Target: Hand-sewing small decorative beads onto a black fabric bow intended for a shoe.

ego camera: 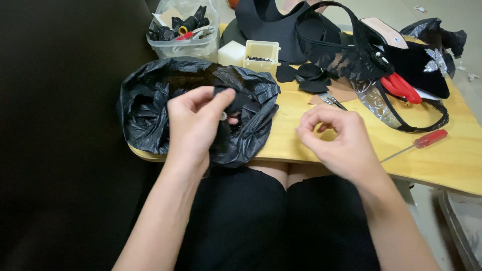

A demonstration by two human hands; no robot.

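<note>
Two hands: both at work above the lap, at the near edge of the wooden table (452, 165).
Left hand (198, 123): raised over the black plastic bag (150, 108); thumb and fingers pinched on a small black fabric piece (232, 103) with a small bright stud showing beside it, lifted close, likely for inspection.
Right hand (339, 138): right of the bag, just over the table edge; fingers curled inward toward the thumb; whether anything small sits between them cannot be told.
Black plastic bag: open-mouthed on the table's left end, beneath the left hand, placed within easy reach.
Red-handled screwdriver (419, 143): right of the bag, past the right hand, lying flat.
Black fabric cut-outs (307, 78): beyond the bag, to its right, loosely heaped.
Red-handled scissors (400, 86): further right, among black straps.
Cream compartment box (261, 56): just behind the bag, holding small dark beads.
Clear plastic tub (183, 30): behind the bag, stocked with tools.
</note>
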